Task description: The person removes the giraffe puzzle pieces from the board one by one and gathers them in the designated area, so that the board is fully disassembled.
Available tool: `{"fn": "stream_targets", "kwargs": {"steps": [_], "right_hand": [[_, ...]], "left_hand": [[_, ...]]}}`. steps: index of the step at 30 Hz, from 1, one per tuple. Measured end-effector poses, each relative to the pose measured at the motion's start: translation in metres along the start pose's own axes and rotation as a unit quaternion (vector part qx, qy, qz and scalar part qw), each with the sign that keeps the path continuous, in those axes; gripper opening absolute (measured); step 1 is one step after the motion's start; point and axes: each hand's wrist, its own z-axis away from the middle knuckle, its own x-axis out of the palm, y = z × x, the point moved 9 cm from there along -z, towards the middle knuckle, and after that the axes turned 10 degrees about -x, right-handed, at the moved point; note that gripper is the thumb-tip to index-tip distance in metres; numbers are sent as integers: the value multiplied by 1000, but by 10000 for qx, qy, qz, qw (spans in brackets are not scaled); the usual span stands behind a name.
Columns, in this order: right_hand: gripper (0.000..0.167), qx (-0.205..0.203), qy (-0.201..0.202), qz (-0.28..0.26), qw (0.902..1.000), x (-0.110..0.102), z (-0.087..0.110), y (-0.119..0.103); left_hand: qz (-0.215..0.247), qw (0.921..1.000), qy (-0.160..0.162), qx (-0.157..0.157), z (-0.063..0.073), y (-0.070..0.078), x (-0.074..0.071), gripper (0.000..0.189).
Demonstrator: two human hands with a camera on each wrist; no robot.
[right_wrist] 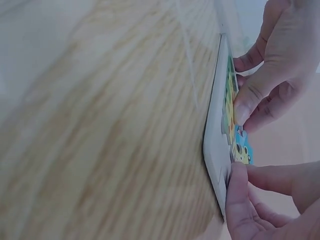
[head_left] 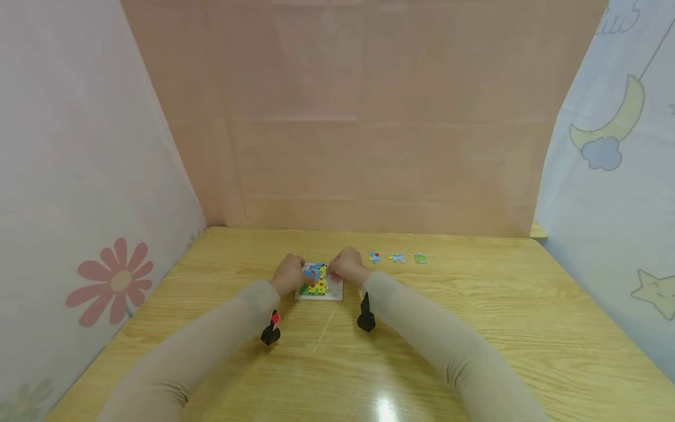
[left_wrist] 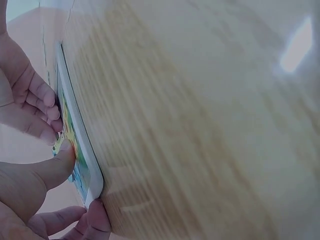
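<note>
A small jigsaw puzzle board (head_left: pixel 318 297) with a white rim lies on the table, partly filled with a yellow giraffe picture. My left hand (head_left: pixel 287 275) grips its left side; in the left wrist view the thumb (left_wrist: pixel 64 162) presses on the picture while the fingers curl at the board's edge. At the right side, my right hand (head_left: pixel 349 266) pinches a puzzle piece (right_wrist: pixel 242 151) with a yellow giraffe face and some blue, seen in the right wrist view. That piece overlaps the picture's edge, close over the bare white part of the board.
To the right of the board lie three loose puzzle pieces in a row: a blue one with red (head_left: pixel 374 257), a light blue one (head_left: pixel 398 258) and a green one (head_left: pixel 420 258). A brown backdrop (head_left: pixel 364 117) closes off the wooden table's (head_left: pixel 474 305) far edge.
</note>
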Motion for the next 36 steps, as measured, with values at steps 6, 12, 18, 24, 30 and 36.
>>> {"fn": "stream_targets", "kwargs": {"steps": [6,12,18,24,30,36], "right_hand": [[7,-39,-24,-36,10000,-2,-1,-2],[11,-85,-141,-145,9998,-4,2,-6],[15,-106,-203,-279,9993,-9,5,-7],[17,-14,-200,-687,9974,-18,8,-3],[20,59,-139,-903,9958,-34,16,0],[23,-49,-212,-691,9974,-55,20,6]], "left_hand": [[25,9999,20,122,-1,4,-2,61],[15,9999,37,94,-1,5,-3,60],[6,10000,10,76,-1,6,-3,59],[126,9999,-68,51,-3,0,-3,60],[-1,9998,-117,176,-2,-4,-1,61],[-79,9994,-119,310,0,-2,1,66]]}}
